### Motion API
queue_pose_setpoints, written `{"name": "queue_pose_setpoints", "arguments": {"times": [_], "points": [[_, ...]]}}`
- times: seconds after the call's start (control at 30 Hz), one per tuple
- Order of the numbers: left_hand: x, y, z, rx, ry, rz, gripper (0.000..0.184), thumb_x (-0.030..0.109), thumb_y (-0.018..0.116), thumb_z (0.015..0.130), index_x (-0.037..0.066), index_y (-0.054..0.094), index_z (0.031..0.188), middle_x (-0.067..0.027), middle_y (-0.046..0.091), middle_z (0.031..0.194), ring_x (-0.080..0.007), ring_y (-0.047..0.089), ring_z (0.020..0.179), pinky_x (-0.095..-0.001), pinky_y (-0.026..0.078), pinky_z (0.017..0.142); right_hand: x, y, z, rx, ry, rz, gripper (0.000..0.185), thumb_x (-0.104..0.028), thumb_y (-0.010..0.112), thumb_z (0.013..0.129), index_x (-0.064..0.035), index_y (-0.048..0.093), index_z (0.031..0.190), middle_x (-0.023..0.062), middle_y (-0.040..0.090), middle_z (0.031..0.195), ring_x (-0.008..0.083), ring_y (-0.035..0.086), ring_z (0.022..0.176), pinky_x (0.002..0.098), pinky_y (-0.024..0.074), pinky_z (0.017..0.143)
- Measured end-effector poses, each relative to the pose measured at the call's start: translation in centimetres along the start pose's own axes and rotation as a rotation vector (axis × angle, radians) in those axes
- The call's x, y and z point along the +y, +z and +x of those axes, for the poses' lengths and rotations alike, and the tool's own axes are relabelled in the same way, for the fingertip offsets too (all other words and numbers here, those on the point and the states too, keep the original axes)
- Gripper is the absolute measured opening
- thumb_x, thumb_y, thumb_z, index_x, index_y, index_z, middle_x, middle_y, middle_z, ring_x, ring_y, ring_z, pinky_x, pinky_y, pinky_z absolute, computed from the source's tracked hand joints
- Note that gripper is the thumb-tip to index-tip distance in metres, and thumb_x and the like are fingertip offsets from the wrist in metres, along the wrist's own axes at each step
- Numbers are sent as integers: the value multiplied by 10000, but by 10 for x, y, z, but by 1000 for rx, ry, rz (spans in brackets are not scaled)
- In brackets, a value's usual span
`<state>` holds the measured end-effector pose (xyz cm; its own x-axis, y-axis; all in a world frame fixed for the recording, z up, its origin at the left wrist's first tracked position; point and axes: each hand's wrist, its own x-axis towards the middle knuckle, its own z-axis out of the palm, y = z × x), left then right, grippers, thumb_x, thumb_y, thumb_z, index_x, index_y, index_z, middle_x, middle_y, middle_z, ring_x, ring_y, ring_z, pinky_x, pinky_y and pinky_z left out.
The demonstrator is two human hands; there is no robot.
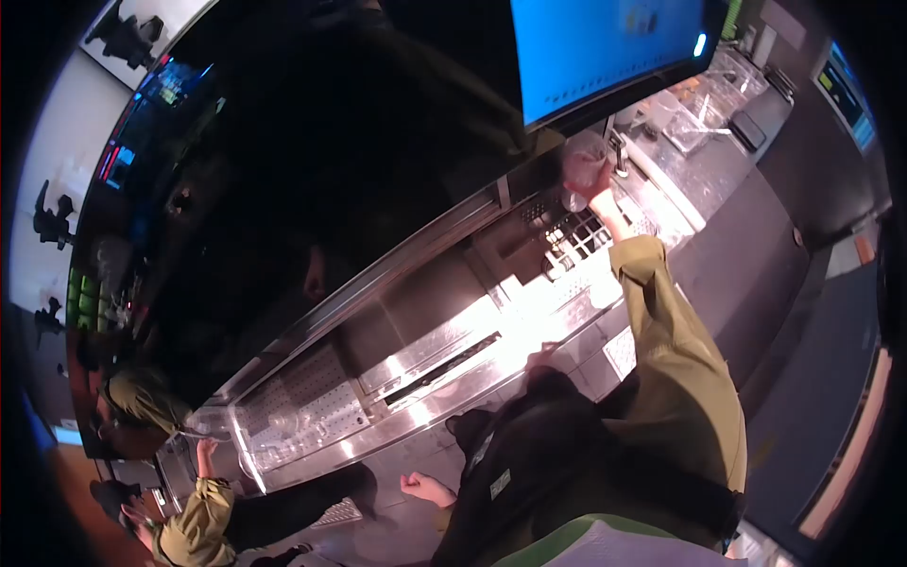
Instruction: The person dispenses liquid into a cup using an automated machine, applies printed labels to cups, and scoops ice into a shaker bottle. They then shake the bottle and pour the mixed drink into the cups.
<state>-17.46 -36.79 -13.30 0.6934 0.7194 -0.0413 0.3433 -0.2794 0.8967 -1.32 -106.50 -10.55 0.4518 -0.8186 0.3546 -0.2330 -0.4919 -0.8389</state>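
Steel counter (411, 419) runs from the left to the far right, below a bright blue screen (605, 57). At its far right end, under the screen, the right hand (597, 182) grips a clear cup (586, 151), close to a metal rack (578, 241). Nearer, the left hand (428, 489) is loosely curled over the tiled floor (395, 455), well apart from the cup. Another person (194, 531) in a cap stands at the left end of the counter.
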Motion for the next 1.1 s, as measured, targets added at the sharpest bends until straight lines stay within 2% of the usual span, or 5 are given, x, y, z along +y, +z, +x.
{"name": "queue_pose_setpoints", "arguments": {"times": [0.23, 0.43, 0.53, 0.93, 1.1], "points": [[-9, 28, -48, -203, 172, -211, 345, 49, 517, 851, -15, 406, 1171, -36, 449, 850, -112, 427, 775, -245, 401, 751, 6, 10, -4, 46, -304, -145, 845, -283, 804, 555, -6, 337, 1203, 208, 496, 1095, 327, 544, 988, 393, 458, 828], [121, 93, -104, -535, 686, 40, 407, 117, 652, 751, 4, 463, 1094, -166, 524, 1064, -284, 514, 1012, -341, 418, 862, -166, -14, -126, -635, -173, 156, 859, -199, 833, 494, 33, 383, 1188, 172, 477, 1157, 235, 492, 1060, 348, 402, 917], [166, 111, -109, -701, 409, -205, 811, 219, 764, 641, 17, 326, 1293, -170, 425, 1249, -305, 420, 1149, -356, 344, 959, -194, 14, -194, -878, -414, 229, 883, -282, 839, 470, -7, 386, 1176, 154, 490, 1073, 276, 503, 1019, 372, 405, 894], [105, 15, 93, -61, 257, -206, 968, 252, 833, 552, -16, 260, 1285, -202, 432, 1220, -292, 489, 1096, -362, 415, 901, -379, 170, -455, -1751, -364, 553, 961, -190, 833, 535, -12, 297, 1312, 182, 369, 1308, 291, 375, 1216, 369, 330, 989], [95, 10, 173, 14, 278, -43, 992, 240, 852, 513, -14, 267, 1273, -192, 442, 1193, -290, 495, 1082, -366, 414, 899, -281, 215, -427, -1691, -243, -213, 430, -353, 443, 902, -20, 518, 1163, 224, 577, 1053, 361, 550, 984, 377, 431, 856]]}}
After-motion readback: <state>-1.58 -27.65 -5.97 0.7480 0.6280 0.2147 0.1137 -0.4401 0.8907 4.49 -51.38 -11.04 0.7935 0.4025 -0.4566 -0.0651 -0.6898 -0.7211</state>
